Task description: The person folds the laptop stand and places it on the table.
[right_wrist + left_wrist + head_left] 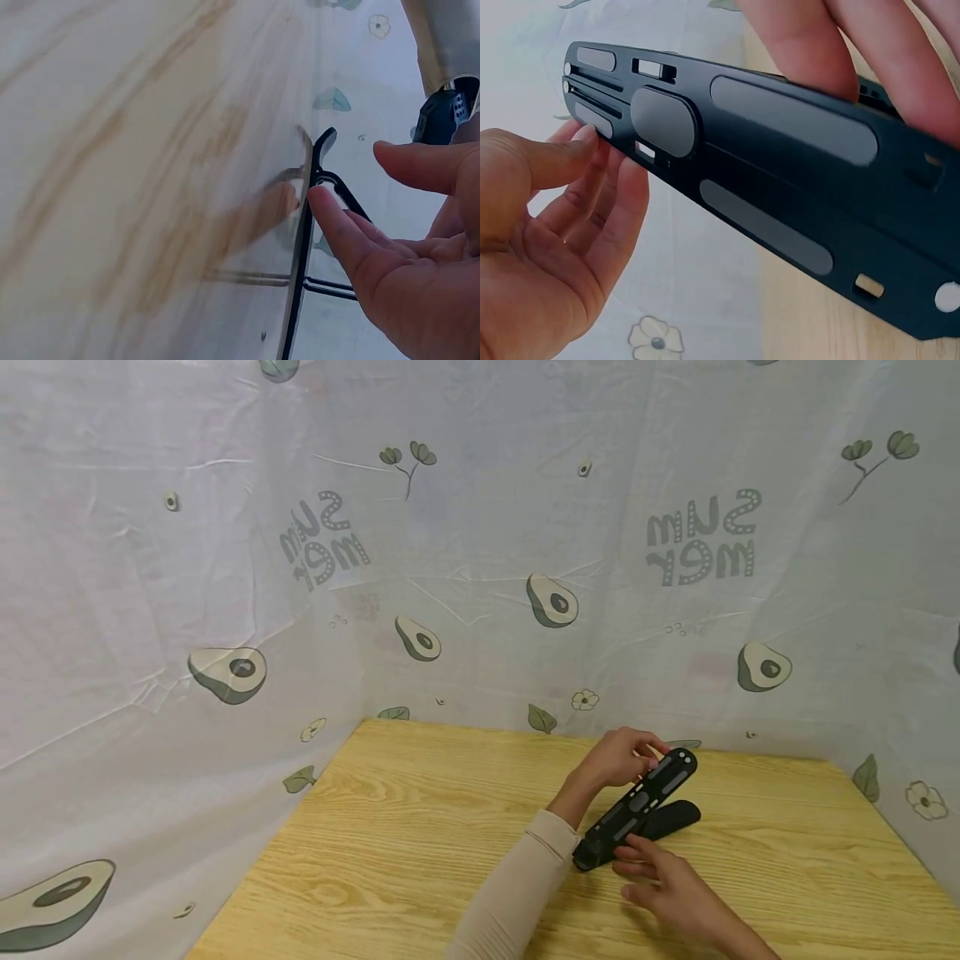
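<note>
A black folding stand [637, 802] with grey pads is raised off the table at a slant, its hinged leg [675, 818] spread out beneath the long plate. My left hand [622, 758] pinches the plate's edge near the far end, by two small white dots. In the left wrist view the thumb [574, 157] lies on a grey pad while the other fingers curl behind. My right hand [667, 885] is at the near side, low by the hinge end, fingers extended. The right wrist view has its index fingertip right at a thin black strip [300, 262] of the stand.
The wood-grain table [420, 827] spreads out around the hands. A pale curtain [480, 552] printed with avocados, leaves and flowers hangs behind it and along both sides. At the right wrist view's edge, a black device [442, 116] shows by the sleeve.
</note>
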`<state>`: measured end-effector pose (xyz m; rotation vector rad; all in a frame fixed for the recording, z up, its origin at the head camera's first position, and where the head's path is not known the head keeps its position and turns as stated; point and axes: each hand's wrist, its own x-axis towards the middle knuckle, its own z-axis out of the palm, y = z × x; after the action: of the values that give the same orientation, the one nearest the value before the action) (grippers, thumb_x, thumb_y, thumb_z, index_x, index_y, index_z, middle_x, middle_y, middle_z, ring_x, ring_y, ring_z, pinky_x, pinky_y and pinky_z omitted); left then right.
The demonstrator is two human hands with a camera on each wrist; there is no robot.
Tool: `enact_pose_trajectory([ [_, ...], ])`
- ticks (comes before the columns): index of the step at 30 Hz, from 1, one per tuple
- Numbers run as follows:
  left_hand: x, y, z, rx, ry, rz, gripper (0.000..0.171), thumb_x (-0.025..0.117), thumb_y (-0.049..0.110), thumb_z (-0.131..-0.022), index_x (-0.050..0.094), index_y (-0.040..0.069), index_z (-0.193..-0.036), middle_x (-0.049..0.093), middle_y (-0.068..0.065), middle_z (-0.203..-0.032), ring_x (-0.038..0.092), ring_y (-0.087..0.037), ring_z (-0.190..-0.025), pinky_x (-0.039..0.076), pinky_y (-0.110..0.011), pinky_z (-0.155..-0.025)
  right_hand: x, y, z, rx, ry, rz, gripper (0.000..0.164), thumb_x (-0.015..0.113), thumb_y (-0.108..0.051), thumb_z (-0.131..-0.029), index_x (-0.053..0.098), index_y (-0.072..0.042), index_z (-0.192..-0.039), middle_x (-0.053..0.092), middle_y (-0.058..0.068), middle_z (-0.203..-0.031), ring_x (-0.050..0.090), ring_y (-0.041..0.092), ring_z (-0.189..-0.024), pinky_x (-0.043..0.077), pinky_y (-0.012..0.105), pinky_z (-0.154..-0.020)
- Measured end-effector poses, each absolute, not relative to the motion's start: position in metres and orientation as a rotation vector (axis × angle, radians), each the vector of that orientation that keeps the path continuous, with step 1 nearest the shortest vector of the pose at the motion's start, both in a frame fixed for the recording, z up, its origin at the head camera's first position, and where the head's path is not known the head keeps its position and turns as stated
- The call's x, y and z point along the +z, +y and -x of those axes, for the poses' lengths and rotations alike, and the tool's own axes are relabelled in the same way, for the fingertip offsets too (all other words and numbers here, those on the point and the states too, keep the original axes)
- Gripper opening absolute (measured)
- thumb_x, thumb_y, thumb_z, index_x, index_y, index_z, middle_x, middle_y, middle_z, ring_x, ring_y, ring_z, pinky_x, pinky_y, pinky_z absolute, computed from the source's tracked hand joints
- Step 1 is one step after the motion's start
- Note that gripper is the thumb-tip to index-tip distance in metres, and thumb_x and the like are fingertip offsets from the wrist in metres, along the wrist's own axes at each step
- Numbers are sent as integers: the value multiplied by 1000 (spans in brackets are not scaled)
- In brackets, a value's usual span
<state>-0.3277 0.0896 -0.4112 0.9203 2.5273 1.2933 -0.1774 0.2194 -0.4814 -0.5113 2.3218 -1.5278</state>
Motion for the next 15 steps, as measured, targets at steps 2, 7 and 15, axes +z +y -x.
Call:
enact_pose_trajectory([
  [2,-411,88,329,1283,2528,-938,28,68,4,-103,80,16,-125,82,-6,-108,67,-4,-72,55,-18,-61,-483,218,180,-1530,2295,521,86,68,-14,-107,12,25,-159,37,45,-160,51,59,-142,63,40,-98],
  [7,-409,83,330,1247,2533,-985,29,68,4,-104,80,18,-127,82,-4,-109,66,-6,-72,52,-18,-60,-495,219,192,-1492,2288,623,87,65,-20,-109,11,26,-159,36,45,-161,57,47,-143,63,38,-99],
  [15,-409,76,330,1222,2539,-1015,30,67,5,-104,79,18,-128,82,-7,-118,66,-4,-78,50,-17,-63,-506,216,205,-1467,2290,726,88,64,-24,-110,10,27,-158,39,42,-161,65,26,-139,62,31,-98],
])
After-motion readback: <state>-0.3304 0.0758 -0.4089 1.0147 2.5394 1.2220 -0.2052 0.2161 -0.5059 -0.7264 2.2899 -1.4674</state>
